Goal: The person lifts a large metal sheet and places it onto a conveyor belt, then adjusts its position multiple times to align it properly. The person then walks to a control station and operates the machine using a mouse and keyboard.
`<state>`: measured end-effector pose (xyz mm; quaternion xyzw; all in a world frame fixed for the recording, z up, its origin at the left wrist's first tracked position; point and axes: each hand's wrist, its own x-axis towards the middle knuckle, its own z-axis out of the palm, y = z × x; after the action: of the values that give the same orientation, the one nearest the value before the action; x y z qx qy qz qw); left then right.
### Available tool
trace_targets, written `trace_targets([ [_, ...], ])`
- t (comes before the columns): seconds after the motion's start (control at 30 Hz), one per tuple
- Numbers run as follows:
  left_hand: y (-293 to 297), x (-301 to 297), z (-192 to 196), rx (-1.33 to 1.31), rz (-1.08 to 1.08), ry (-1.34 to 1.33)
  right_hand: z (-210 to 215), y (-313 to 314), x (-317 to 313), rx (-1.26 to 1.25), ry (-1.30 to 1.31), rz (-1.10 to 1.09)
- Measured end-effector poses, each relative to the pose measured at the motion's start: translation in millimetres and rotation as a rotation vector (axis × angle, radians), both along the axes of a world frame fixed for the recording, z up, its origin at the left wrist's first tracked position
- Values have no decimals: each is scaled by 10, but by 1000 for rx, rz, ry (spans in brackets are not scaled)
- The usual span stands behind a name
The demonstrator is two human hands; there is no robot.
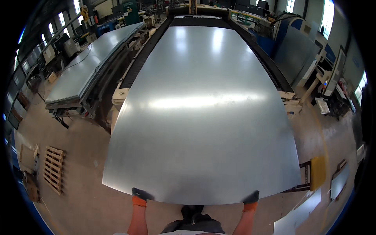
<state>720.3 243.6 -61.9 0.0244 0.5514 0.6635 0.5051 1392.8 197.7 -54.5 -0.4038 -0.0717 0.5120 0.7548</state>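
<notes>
Gloved left hand [140,194] and right hand [252,197] both grip near edge of metal sheet [199,133], thumbs on top, fingers hidden. Sheet lies lengthwise over machine bed [199,22], overhanging bed's near edge.

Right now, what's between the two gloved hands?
In the head view, the near edge of the metal sheet runs from the left hand to the right hand, bare between them; dark shoes show below that edge.
</notes>
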Motion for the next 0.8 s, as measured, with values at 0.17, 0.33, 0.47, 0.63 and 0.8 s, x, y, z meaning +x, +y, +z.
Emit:
trace_targets([
  [0.17, 440, 89, 45, -94, 219, -439, -57, 178, 129, -269, -231, -110],
  [0.33, 481, 101, 72, -179, 145, -253, -176, 308, 221, -235, 119, -101],
  [0.47, 632, 145, 100, -77, 86, -191, -205, 303, 426, -515, -153, -97],
  [0.63, 828, 573, 855, -156, 190, -444, 235, 403, 566, -232, 52, -233],
  [0.8, 322, 143, 1972, -50, -277, 84, 1139, -202, 1016, -416, -337, -40],
])
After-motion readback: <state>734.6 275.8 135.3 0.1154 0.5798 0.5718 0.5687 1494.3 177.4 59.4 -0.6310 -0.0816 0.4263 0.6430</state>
